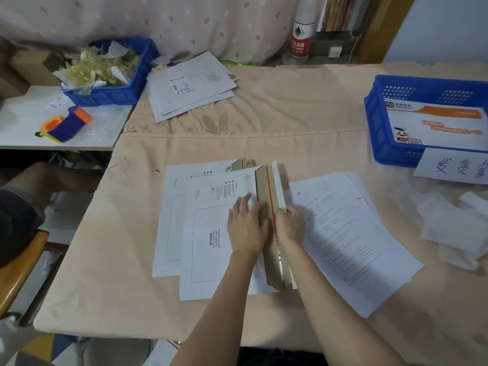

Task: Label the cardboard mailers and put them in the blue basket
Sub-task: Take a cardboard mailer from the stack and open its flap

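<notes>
A white cardboard mailer [208,233] lies in front of me on top of a second mailer [169,220]. Its brown flap [269,204], with a red tear strip, stands up along the right edge. My left hand [247,228] lies flat on the mailer, fingers straight, pressing beside the flap. My right hand [289,224] curls its fingers round the flap's outer edge. The blue basket [380,138] at the right holds one printed mailer [435,125]. A stack of printed sheets [351,241] lies right of my hands.
More white mailers [190,85] are piled at the back. A second blue basket [105,96] at the left holds crumpled backing paper. An orange and purple tape dispenser [66,124] sits on a side table. A handwritten sign [454,167] and white wrapping [454,225] lie at the right.
</notes>
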`<action>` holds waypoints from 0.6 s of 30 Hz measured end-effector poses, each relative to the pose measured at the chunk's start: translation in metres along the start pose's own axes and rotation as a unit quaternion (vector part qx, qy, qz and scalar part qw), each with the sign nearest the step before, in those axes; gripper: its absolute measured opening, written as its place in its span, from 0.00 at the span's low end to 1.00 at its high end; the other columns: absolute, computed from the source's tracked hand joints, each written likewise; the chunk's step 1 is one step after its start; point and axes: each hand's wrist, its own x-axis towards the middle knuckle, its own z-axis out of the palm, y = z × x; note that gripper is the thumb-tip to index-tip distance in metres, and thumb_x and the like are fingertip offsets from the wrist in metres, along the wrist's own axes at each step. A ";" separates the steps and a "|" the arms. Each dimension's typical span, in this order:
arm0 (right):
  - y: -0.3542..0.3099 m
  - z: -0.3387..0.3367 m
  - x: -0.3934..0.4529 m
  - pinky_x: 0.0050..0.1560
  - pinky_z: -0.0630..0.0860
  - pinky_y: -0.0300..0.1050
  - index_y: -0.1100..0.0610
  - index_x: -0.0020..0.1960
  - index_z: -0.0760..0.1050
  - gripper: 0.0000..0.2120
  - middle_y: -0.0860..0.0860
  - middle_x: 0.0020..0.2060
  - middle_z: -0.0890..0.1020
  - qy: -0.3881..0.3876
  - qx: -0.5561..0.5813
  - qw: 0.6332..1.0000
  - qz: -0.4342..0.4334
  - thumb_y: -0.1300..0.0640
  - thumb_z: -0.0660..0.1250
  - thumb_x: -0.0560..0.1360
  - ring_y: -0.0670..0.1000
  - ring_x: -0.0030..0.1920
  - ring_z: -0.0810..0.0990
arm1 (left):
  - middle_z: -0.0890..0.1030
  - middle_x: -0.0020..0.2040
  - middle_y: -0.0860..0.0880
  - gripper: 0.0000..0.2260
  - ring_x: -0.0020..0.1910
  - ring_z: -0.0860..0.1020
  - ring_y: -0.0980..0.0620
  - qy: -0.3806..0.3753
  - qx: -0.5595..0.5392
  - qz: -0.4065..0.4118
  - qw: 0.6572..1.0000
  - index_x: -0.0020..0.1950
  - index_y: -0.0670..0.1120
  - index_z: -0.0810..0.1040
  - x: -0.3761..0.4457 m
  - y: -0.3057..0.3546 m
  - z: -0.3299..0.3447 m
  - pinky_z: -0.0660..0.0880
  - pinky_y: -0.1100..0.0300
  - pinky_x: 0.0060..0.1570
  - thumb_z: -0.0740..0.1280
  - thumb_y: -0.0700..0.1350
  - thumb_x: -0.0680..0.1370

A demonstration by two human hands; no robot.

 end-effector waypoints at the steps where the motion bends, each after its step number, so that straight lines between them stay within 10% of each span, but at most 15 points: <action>1: 0.001 0.000 0.000 0.38 0.72 0.47 0.57 0.38 0.75 0.06 0.52 0.35 0.80 0.004 -0.005 1.000 0.002 0.57 0.61 0.71 0.53 0.36 0.77 | 0.77 0.62 0.44 0.13 0.61 0.75 0.40 0.001 0.010 0.005 1.000 0.51 0.45 0.80 0.001 0.000 0.002 0.75 0.47 0.54 0.71 0.42 0.68; 11: 0.008 -0.003 -0.019 0.32 0.65 0.40 0.55 0.41 0.75 0.05 0.48 0.37 0.78 0.023 -0.037 0.997 -0.068 0.58 0.62 0.75 0.49 0.38 0.76 | 0.72 0.53 0.43 0.12 0.49 0.71 0.40 0.050 -0.198 -0.158 0.966 0.50 0.40 0.69 0.009 0.022 0.004 0.71 0.46 0.50 0.58 0.40 0.68; 18: 0.011 -0.001 -0.019 0.35 0.65 0.33 0.57 0.52 0.77 0.07 0.47 0.45 0.79 0.034 -0.030 0.997 -0.064 0.57 0.64 0.77 0.48 0.46 0.76 | 0.51 0.77 0.41 0.30 0.77 0.47 0.41 -0.066 -0.109 -0.203 0.971 0.72 0.43 0.59 0.009 0.016 0.013 0.52 0.45 0.73 0.66 0.42 0.73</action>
